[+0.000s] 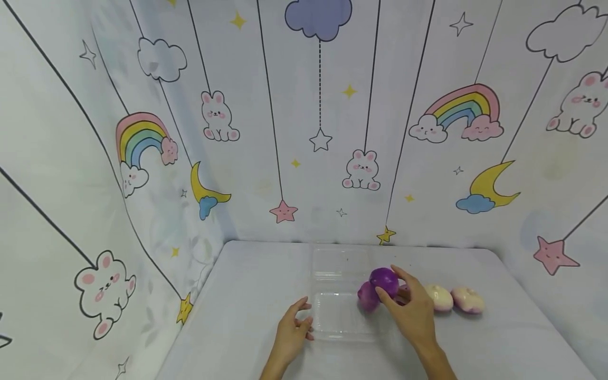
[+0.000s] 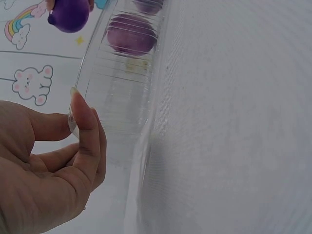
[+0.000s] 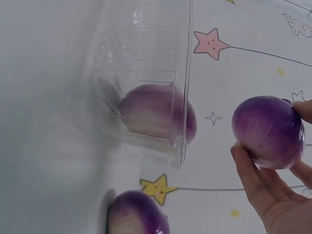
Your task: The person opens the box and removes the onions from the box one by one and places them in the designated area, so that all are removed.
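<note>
My right hand holds a glossy purple onion up between thumb and fingers, above the right part of a clear plastic box. In the right wrist view the held onion shows purple fading to paler pink, beside the box wall. Inside the box lies another purple onion, seen through the ribbed side in the left wrist view. My left hand is at the box's left side. Thumb and forefinger of that hand pinch the box's rim.
Right of my right hand, two cream onions with purple tinges lie on the white table. A further purple onion lies just outside the box, partly behind my hand in the head view. A patterned curtain stands behind.
</note>
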The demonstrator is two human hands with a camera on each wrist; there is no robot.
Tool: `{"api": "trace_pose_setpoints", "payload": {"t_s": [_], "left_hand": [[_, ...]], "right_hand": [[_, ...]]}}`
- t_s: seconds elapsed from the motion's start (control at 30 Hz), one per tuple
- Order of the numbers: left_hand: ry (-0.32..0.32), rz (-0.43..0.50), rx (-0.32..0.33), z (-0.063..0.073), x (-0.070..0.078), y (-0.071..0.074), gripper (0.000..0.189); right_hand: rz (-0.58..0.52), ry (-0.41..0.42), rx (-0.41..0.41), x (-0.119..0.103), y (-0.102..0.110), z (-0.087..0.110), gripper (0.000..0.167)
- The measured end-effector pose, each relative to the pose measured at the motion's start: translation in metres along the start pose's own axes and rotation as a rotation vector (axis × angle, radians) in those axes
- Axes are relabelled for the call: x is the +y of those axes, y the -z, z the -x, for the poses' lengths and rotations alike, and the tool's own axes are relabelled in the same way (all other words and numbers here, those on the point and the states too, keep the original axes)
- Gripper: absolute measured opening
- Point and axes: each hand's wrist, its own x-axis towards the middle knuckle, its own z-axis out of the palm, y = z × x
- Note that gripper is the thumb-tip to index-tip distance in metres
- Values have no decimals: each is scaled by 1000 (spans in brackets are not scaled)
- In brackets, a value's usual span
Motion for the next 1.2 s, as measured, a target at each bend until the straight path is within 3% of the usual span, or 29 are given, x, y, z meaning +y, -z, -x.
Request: {"api": "trace_pose_setpoints", "payload": {"t_s": [0.37, 0.57, 0.8, 1.2], "left_hand": [[-4, 8, 7, -3, -3, -1, 56], [5, -12, 6, -4, -5, 0, 57], [0, -5, -3, -3, -5, 0, 57], [-4, -23, 4, -4, -7, 0, 57]], "right_hand": [[-33, 126, -24, -7, -11, -5, 62], [-63, 98, -33, -7, -17, -8, 64], [8, 40, -57, -5, -20, -10, 67], [30, 70, -95, -3, -25, -14, 67]]}}
